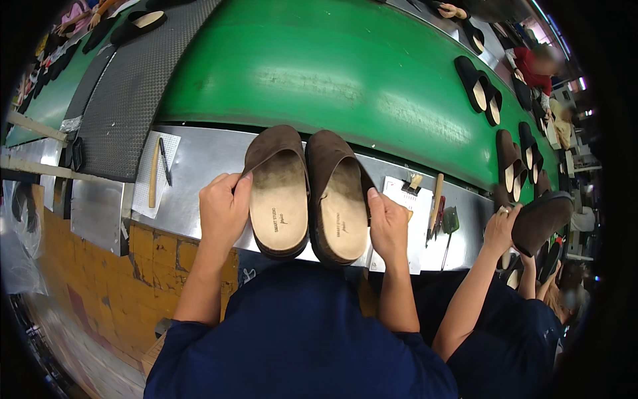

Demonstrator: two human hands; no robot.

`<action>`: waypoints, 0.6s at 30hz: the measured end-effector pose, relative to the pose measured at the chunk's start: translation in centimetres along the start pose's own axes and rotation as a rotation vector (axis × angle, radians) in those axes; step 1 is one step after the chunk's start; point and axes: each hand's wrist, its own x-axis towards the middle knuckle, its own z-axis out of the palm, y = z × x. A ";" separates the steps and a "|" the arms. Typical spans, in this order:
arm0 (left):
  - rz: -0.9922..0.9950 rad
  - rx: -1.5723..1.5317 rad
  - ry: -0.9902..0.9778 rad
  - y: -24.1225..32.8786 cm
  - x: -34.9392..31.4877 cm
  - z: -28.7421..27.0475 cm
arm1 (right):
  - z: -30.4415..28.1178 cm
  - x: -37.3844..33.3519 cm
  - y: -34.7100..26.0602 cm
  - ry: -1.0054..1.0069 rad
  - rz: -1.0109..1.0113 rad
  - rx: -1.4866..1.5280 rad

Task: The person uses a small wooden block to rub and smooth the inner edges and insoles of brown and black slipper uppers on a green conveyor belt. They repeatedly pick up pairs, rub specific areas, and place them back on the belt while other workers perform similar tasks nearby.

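Observation:
Two dark brown clogs with beige insoles are held side by side over the metal ledge, toes pointing away from me. My left hand (224, 207) grips the outer side of the left clog (279, 193), thumb on its upper's edge. On the other side, my right hand (388, 226) is closed around the outer edge of the right clog (339, 199). The fingers under both clogs are hidden. The two clogs nearly touch along their inner sides. Small dark print shows on each insole.
A green conveyor belt (279, 60) runs beyond the metal ledge (199, 166), carrying pairs of slides (480, 86) at right. Paper with a pen (165, 163) lies left; a clipboard (407, 193) and a green-headed tool (450, 221) lie right. A co-worker's hand (500, 229) holds a brown shoe (541, 223).

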 end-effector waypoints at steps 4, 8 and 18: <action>-0.063 -0.043 -0.037 1.2 1.9 -1.5 | -0.4 0.8 -1.2 0.031 -0.001 0.114; -0.109 -0.178 -0.027 0.4 2.4 -1.5 | -0.1 1.2 -1.7 0.026 -0.008 0.078; 0.116 0.020 -0.032 -2.2 -3.4 3.5 | 6.1 -1.3 2.5 -0.070 -0.220 0.037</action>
